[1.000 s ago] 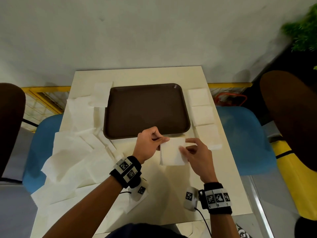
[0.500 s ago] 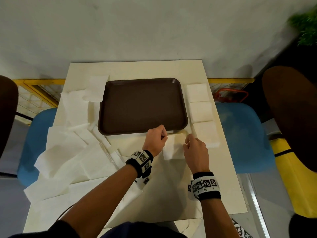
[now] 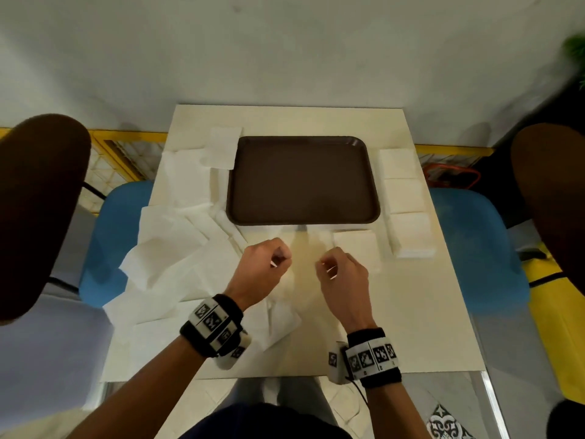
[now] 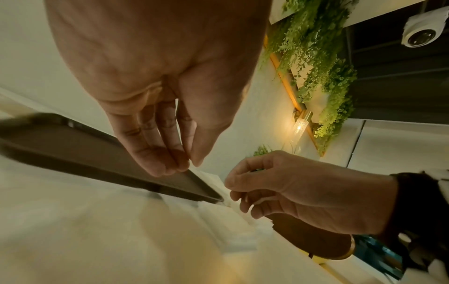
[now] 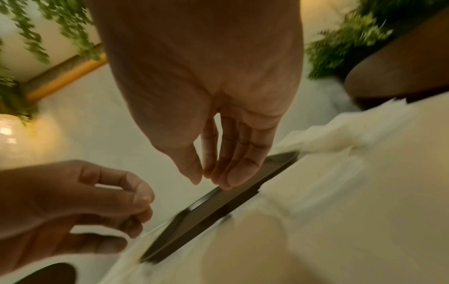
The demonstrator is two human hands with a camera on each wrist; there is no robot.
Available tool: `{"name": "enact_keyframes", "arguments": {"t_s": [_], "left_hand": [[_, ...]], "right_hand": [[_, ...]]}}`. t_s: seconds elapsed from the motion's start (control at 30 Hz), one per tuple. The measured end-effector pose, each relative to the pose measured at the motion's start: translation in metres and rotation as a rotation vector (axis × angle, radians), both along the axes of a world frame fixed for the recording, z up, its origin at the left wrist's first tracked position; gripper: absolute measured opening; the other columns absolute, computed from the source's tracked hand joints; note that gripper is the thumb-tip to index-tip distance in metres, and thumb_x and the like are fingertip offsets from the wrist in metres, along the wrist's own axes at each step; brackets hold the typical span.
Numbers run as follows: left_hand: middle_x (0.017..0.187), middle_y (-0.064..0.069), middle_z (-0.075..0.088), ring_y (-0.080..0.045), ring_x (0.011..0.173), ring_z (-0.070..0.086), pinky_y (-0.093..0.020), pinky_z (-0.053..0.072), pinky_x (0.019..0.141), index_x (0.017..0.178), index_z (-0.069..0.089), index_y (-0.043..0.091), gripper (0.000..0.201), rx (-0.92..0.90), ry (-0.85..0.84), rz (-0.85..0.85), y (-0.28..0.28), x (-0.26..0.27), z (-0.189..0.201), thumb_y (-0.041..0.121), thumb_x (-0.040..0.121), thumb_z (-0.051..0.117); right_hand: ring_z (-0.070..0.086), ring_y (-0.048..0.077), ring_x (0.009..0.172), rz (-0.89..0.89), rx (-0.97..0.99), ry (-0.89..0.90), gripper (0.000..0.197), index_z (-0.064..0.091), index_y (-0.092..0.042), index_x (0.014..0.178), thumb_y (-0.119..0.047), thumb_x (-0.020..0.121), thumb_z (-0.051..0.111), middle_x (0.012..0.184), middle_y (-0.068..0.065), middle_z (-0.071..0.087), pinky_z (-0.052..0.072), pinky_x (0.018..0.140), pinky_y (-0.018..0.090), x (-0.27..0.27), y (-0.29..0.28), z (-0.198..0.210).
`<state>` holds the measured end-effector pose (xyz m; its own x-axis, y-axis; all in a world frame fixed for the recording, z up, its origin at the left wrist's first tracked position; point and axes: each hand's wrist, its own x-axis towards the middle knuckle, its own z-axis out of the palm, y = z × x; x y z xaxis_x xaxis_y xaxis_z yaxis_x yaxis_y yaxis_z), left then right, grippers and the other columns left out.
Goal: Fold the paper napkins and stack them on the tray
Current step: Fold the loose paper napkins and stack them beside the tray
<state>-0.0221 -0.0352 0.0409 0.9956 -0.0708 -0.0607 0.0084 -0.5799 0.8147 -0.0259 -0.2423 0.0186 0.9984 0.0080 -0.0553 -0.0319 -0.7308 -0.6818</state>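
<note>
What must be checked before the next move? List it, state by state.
1. Hands free: left hand and right hand hold nothing: ok.
2. Tray bare, ready for a stack: ok.
3. Folded napkins on the tray: not ok; they lie on the table beside it.
4. Unfolded napkins left of the tray, to hand: ok.
5. Creases sharp: cannot tell.

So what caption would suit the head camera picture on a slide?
Both hands, left hand and right hand, hover empty before a bare brown tray, folded napkins alongside.
</note>
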Motion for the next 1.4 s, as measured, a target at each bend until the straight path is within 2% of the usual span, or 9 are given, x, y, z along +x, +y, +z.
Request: {"name": "enact_keyframes", "arguments": {"t_s": [0.1, 0.33, 0.47, 0.63, 0.9, 1.07, 1.17, 1.3, 1.4], "left_hand": [[0.082, 0.013, 0.071, -0.006, 0.079, 0.068, -0.026, 0.057, 0.074, 0.088, 0.069, 0.025, 0.014, 0.069, 0.024, 0.039, 0.050, -0.034, -0.010, 0.014, 0.093, 0.076], [0.113, 0.006, 0.065, -0.021, 0.103, 0.059, -0.040, 0.054, 0.091, 0.116, 0.068, 0.021, 0.027, 0.352, 0.073, -0.014, 0.127, -0.092, -0.056, 0.023, 0.092, 0.081], [0.134, 0.001, 0.055, -0.027, 0.115, 0.054, -0.046, 0.051, 0.088, 0.135, 0.063, 0.021, 0.051, 0.509, 0.111, -0.069, 0.140, -0.103, -0.070, 0.036, 0.090, 0.082], [0.135, 0.003, 0.054, -0.022, 0.125, 0.051, -0.043, 0.040, 0.097, 0.138, 0.058, 0.027, 0.047, 0.549, 0.154, -0.105, 0.140, -0.102, -0.066, 0.038, 0.095, 0.074], [0.095, 0.008, 0.072, -0.019, 0.090, 0.067, -0.042, 0.054, 0.088, 0.097, 0.075, 0.021, 0.014, 0.247, 0.100, -0.064, 0.138, -0.097, -0.044, 0.030, 0.103, 0.067], [0.066, 0.009, 0.067, -0.011, 0.058, 0.054, -0.025, 0.043, 0.058, 0.098, 0.068, 0.021, 0.013, -0.111, 0.130, 0.025, 0.133, -0.098, 0.002, 0.031, 0.106, 0.065], [0.061, 0.000, 0.046, -0.016, 0.057, 0.032, -0.027, 0.028, 0.052, 0.102, 0.063, 0.018, 0.011, -0.302, 0.129, 0.089, 0.129, -0.095, 0.025, 0.028, 0.107, 0.063], [0.071, -0.006, 0.041, -0.021, 0.065, 0.032, -0.033, 0.031, 0.056, 0.111, 0.056, 0.023, 0.008, -0.409, 0.139, 0.155, 0.123, -0.091, 0.042, 0.024, 0.107, 0.063], [0.065, -0.003, 0.036, -0.021, 0.062, 0.034, -0.029, 0.035, 0.058, 0.127, 0.047, 0.029, 0.031, -0.412, 0.073, 0.157, 0.120, -0.092, 0.052, 0.011, 0.106, 0.062]], "right_hand": [[0.064, 0.003, 0.080, 0.097, 0.043, 0.026, 0.012, 0.061, -0.031, 0.098, -0.030, 0.102, 0.072, 0.093, -0.013, 0.068, 0.044, 0.072, 0.009, -0.023, 0.040, -0.007], [0.063, 0.022, 0.097, 0.186, -0.091, 0.171, 0.037, 0.055, -0.024, 0.123, -0.049, 0.099, 0.067, 0.114, 0.001, 0.062, 0.054, 0.084, 0.038, -0.063, 0.103, -0.028], [0.061, 0.035, 0.111, 0.147, -0.192, 0.247, 0.069, 0.043, -0.010, 0.145, -0.041, 0.094, 0.078, 0.126, 0.012, 0.056, 0.056, 0.094, 0.045, -0.078, 0.125, -0.036], [0.063, 0.036, 0.111, 0.049, -0.122, 0.265, 0.063, 0.043, -0.009, 0.145, -0.026, 0.096, 0.079, 0.125, 0.012, 0.059, 0.055, 0.095, 0.046, -0.085, 0.135, -0.035], [0.065, 0.026, 0.100, -0.035, 0.086, 0.161, 0.051, 0.054, -0.021, 0.127, -0.013, 0.089, 0.086, 0.121, 0.001, 0.050, 0.059, 0.095, 0.046, -0.088, 0.123, -0.021], [0.067, 0.005, 0.097, -0.148, 0.325, 0.126, 0.044, 0.051, -0.034, 0.122, -0.051, 0.094, 0.080, 0.110, -0.018, 0.064, 0.056, 0.088, 0.029, -0.084, 0.112, 0.011], [0.076, 0.007, 0.097, -0.179, 0.570, 0.255, 0.055, 0.047, -0.037, 0.134, -0.065, 0.094, 0.072, 0.110, -0.006, 0.078, 0.058, 0.101, 0.034, -0.085, 0.114, 0.025], [0.076, 0.019, 0.108, -0.138, 0.874, 0.296, 0.062, 0.041, -0.040, 0.146, -0.037, 0.098, 0.080, 0.105, 0.007, 0.080, 0.061, 0.103, 0.040, -0.085, 0.117, 0.038], [0.075, 0.023, 0.107, -0.056, 0.901, 0.204, 0.067, 0.042, -0.041, 0.146, -0.015, 0.098, 0.080, 0.099, 0.015, 0.077, 0.063, 0.097, 0.037, -0.084, 0.116, 0.058]]}}
